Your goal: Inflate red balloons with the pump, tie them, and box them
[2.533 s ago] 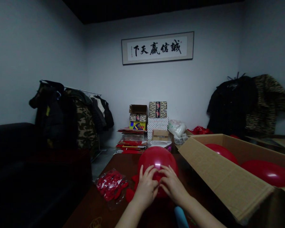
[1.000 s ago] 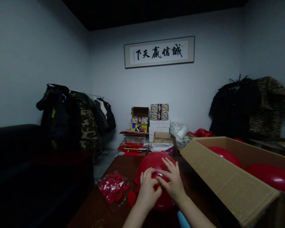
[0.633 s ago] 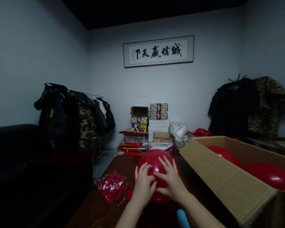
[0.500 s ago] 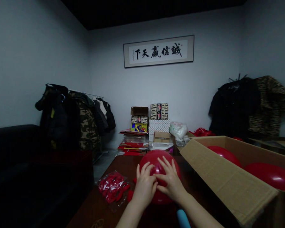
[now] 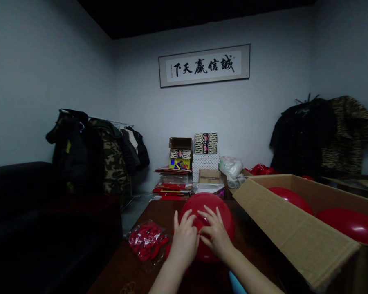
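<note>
A round, inflated red balloon is in front of me over the dark table, its near side turned toward my hands. My left hand pinches at the balloon's neck, with some fingers raised against its surface. From the other side, my right hand meets it with thumb and forefinger closed on the same spot, its other fingers spread over the rubber. The neck itself is mostly hidden by my fingers. Left of my hands lies a clear plastic bag of uninflated red balloons. A blue tube-like object shows below my right forearm.
To the right, an open cardboard box holds inflated red balloons. Stacked boxes and flat red packages stand at the back. A black sofa and a coat rack are on the left.
My fingers have drawn closer together at the balloon's neck, and my right hand has shifted slightly left. The balloon stays in about the same place.
</note>
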A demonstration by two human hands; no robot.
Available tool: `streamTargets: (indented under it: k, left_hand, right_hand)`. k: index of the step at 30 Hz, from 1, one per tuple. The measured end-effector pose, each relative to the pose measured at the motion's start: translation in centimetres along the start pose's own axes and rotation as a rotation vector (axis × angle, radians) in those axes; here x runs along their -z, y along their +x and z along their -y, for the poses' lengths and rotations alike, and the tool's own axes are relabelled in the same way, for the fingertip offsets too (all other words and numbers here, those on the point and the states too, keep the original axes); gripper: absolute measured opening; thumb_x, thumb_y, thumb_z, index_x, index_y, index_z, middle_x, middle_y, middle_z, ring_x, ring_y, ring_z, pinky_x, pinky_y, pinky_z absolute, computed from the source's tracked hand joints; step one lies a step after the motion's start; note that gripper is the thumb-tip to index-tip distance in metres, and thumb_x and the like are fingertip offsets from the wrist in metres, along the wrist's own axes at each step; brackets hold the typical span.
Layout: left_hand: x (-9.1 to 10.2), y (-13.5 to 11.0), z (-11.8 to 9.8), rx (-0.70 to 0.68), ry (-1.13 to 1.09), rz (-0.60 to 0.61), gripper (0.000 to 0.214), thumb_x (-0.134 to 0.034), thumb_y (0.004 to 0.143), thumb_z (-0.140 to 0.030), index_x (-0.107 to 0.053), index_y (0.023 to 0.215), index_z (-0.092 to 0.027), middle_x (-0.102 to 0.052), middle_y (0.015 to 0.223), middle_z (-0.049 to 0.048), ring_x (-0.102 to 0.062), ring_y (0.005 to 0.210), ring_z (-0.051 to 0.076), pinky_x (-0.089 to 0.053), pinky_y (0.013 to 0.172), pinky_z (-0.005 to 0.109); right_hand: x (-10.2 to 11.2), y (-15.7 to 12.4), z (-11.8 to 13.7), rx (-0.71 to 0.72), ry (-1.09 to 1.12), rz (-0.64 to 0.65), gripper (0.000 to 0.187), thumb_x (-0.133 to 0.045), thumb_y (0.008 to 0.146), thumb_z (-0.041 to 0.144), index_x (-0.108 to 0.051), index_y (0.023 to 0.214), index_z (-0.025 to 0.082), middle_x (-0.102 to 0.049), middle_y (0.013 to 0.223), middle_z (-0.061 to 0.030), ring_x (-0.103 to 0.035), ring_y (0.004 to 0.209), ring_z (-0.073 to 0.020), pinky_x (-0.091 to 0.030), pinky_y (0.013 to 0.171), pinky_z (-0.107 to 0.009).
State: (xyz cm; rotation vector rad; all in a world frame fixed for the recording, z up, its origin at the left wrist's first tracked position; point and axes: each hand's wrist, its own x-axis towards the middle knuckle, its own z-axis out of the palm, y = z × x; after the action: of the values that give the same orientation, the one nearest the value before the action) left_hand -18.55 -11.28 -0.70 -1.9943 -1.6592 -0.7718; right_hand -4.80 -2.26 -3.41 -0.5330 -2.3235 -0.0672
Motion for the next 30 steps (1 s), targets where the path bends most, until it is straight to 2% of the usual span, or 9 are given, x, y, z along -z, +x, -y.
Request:
streamTargets:
  k: [3, 5, 7, 10, 14, 16, 21, 24, 30]
  left_hand:
    - [0.7, -0.3, 0.0, 0.055, -0.031, -0.007, 0.008, -0.058, 0.073, -0.018, -0.065, 0.076, -0.021, -0.059, 0.118, 0.0078, -0.040, 0.124, 0.029, -0.010, 0.107, 0.063]
    - [1.5, -0.5, 0.1, 0.066, -0.068, -0.025, 0.015, -0.059, 0.072, -0.017, -0.064, 0.086, -0.022, -0.054, 0.127, 0.0078, -0.038, 0.126, 0.028, -0.014, 0.107, 0.062]
    - [2.1, -0.7, 0.2, 0.030, -0.090, -0.036, 0.020, -0.057, 0.073, -0.015, -0.063, 0.090, -0.024, -0.049, 0.133, 0.0062, -0.036, 0.128, 0.026, -0.016, 0.108, 0.060]
    - [2.6, -0.9, 0.6, -0.085, -0.054, -0.060, 0.020, -0.054, 0.076, -0.014, -0.065, 0.087, -0.028, -0.049, 0.133, 0.0024, -0.034, 0.129, 0.024, -0.013, 0.109, 0.059]
    - [1.9, -1.2, 1.4, -0.283, 0.053, -0.113, 0.022, -0.052, 0.080, -0.017, -0.067, 0.088, -0.031, -0.052, 0.133, 0.0001, -0.036, 0.128, 0.022, -0.009, 0.110, 0.057]
    - [1.4, -1.3, 1.9, -0.338, 0.088, -0.166, 0.017, -0.054, 0.081, -0.021, -0.067, 0.088, -0.030, -0.055, 0.130, 0.0002, -0.039, 0.126, 0.021, -0.007, 0.110, 0.055]
    - [1.0, -1.4, 2.5, -0.282, 0.084, -0.235, 0.012, -0.059, 0.079, -0.033, -0.067, 0.074, -0.026, -0.059, 0.125, 0.0022, -0.042, 0.123, 0.023, -0.009, 0.110, 0.056]
    - [1.2, -1.4, 2.5, -0.251, 0.090, -0.252, 0.012, -0.057, 0.081, -0.031, -0.068, 0.082, -0.027, -0.057, 0.127, 0.0025, -0.042, 0.124, 0.022, -0.011, 0.110, 0.055]
    - [1.1, -1.8, 3.0, -0.425, 0.124, -0.290, 0.015, -0.055, 0.083, -0.031, -0.065, 0.093, -0.032, -0.055, 0.131, -0.0023, -0.041, 0.125, 0.016, -0.006, 0.112, 0.050]
  right_hand:
    - [0.0, -0.2, 0.1, -0.009, 0.018, 0.007, 0.010, -0.058, 0.074, 0.025, -0.065, 0.080, 0.029, -0.044, 0.139, -0.0017, -0.023, 0.136, -0.0249, -0.012, 0.106, -0.065]
    - [0.1, 0.0, 0.1, 0.012, 0.015, 0.025, 0.009, -0.059, 0.073, 0.026, -0.064, 0.080, 0.029, -0.041, 0.141, -0.0015, -0.023, 0.136, -0.0248, -0.011, 0.107, -0.064]
    - [0.4, 0.3, 0.2, 0.039, 0.012, 0.040, 0.010, -0.059, 0.073, 0.027, -0.065, 0.081, 0.029, -0.040, 0.141, -0.0017, -0.023, 0.136, -0.0249, -0.011, 0.107, -0.064]
    - [0.8, 0.9, 0.4, 0.056, 0.000, 0.050, 0.009, -0.058, 0.072, 0.024, -0.065, 0.077, 0.027, -0.041, 0.141, -0.0020, -0.025, 0.135, -0.0249, -0.011, 0.107, -0.063]
    - [1.2, 1.6, 0.6, 0.080, -0.010, 0.099, 0.005, -0.061, 0.069, 0.023, -0.065, 0.071, 0.025, -0.043, 0.140, -0.0022, -0.026, 0.134, -0.0263, -0.010, 0.107, -0.063]
    - [1.4, 1.9, 0.6, 0.080, -0.006, 0.135, 0.005, -0.063, 0.068, 0.025, -0.066, 0.072, 0.027, -0.044, 0.139, -0.0013, -0.026, 0.134, -0.0266, -0.010, 0.107, -0.064]
    - [2.0, 2.6, 0.8, 0.067, 0.019, 0.202, 0.012, -0.067, 0.065, 0.028, -0.067, 0.077, 0.030, -0.043, 0.141, 0.0017, -0.025, 0.135, -0.0265, -0.009, 0.108, -0.061]
    - [2.1, 2.9, 0.9, 0.071, 0.015, 0.215, 0.012, -0.067, 0.065, 0.025, -0.068, 0.076, 0.030, -0.043, 0.140, 0.0022, -0.025, 0.135, -0.0262, -0.008, 0.109, -0.061]
    - [1.9, 3.0, 0.9, 0.049, 0.060, 0.223, 0.008, -0.065, 0.064, 0.023, -0.066, 0.071, 0.027, -0.040, 0.143, 0.0025, -0.022, 0.136, -0.0265, -0.007, 0.109, -0.060]
